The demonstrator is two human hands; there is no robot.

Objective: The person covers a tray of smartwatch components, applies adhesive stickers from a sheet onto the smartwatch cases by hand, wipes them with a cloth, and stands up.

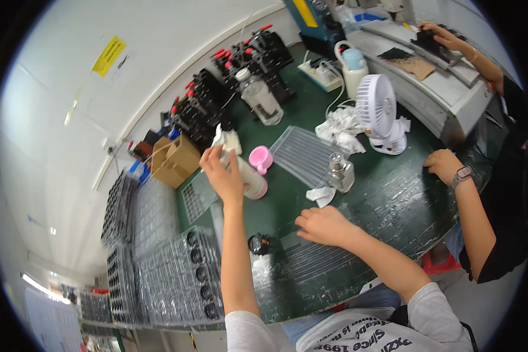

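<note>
My left hand (224, 179) is raised over the left part of the green table, thumb and fingers apart. It is beside a pale bottle with a pink base (256, 186) and partly hides it; I see no firm grip on it. White tissue (231, 141) lies just beyond the fingertips. My right hand (325, 226) is closed, its fingers curled over the near part of the table; whatever they may hold is hidden. By it are a clear perforated tray (317, 261), a crumpled white tissue (321, 196) and a clear glass bottle (341, 176). A round black part (259, 243) sits between my forearms.
Stacked clear trays with black parts (179, 276) fill the left side. A cardboard box (175, 161), black fixtures with red handles (205, 100), a pink cup (261, 158) and a large clear bottle (259, 98) stand beyond. A white fan (378, 111) and a co-worker's hand (444, 165) are right.
</note>
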